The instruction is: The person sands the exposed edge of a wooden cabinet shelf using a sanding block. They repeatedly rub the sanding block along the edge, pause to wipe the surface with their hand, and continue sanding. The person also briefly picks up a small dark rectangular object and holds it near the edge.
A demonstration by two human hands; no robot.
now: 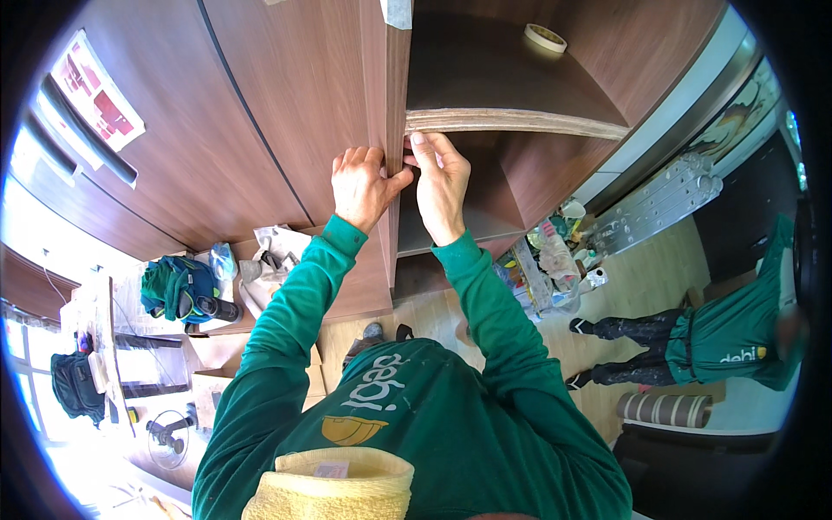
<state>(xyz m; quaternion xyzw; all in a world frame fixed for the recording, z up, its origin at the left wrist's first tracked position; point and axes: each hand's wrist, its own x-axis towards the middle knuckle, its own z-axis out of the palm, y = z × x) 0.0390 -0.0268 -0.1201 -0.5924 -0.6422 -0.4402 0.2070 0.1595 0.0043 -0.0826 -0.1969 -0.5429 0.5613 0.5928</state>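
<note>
Both my hands are raised to a brown wood-grain cabinet. My left hand (362, 186) is closed over the front edge of an upright panel (396, 78), its fingers curled on the left face and its thumb across the edge. Just right of it, my right hand (440, 186) has bent fingers and a raised thumb. The thumb tip meets the underside of the layered front edge of a curved shelf (520, 121), close to the panel. Whatever lies between the right thumb and fingers, if anything, is too small to make out.
A tape roll (545, 38) lies on the shelf. Bags (180, 290) sit at left, above a fan (169, 438). Cluttered supplies (555, 260) and a perforated metal plank (659, 204) are at right. Another person in green (728, 338) stands at far right, near a striped roll (666, 409).
</note>
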